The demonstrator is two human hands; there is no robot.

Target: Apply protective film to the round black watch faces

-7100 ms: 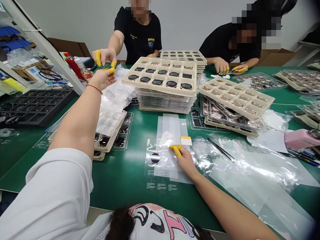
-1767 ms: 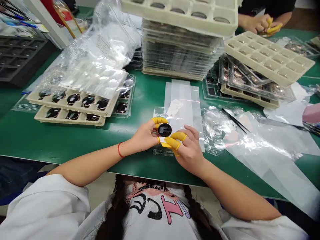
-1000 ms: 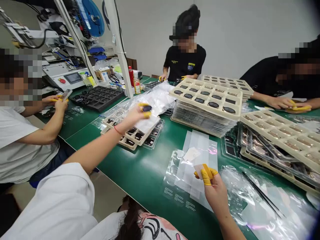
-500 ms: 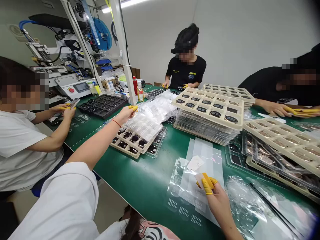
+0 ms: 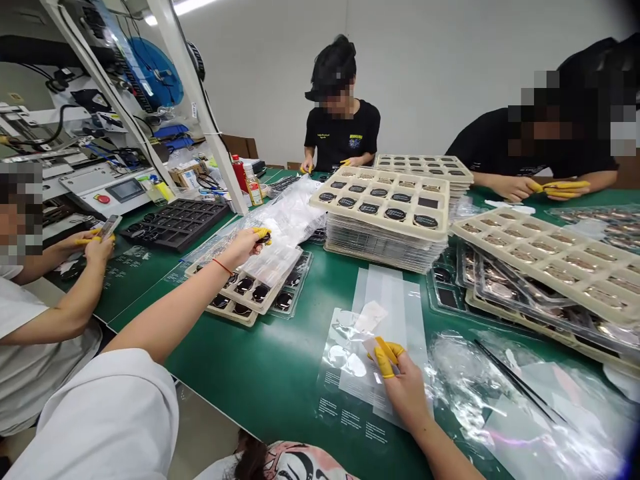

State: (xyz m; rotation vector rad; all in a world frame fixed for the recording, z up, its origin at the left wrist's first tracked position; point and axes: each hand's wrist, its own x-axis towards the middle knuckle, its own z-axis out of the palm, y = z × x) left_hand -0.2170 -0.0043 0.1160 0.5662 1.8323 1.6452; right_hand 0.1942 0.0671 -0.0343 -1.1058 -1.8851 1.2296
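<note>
Since the close-up view, the left hand (image 5: 242, 248) has moved off the bench middle to just above the beige tray (image 5: 235, 319) left of centre, yellow finger cots (image 5: 261, 233) in a narrow pinch on a small round black disc (image 5: 265, 238) (mostly hidden by the fingertips). The right hand (image 5: 406, 395), lower centre, narrowly pinches a pale slip (image 5: 371, 347) over a clear plastic sleeve (image 5: 334, 390) lying flat on the green bench (image 5: 280, 387). Disc and slip are now well apart, with the disc off the sleeve.
</note>
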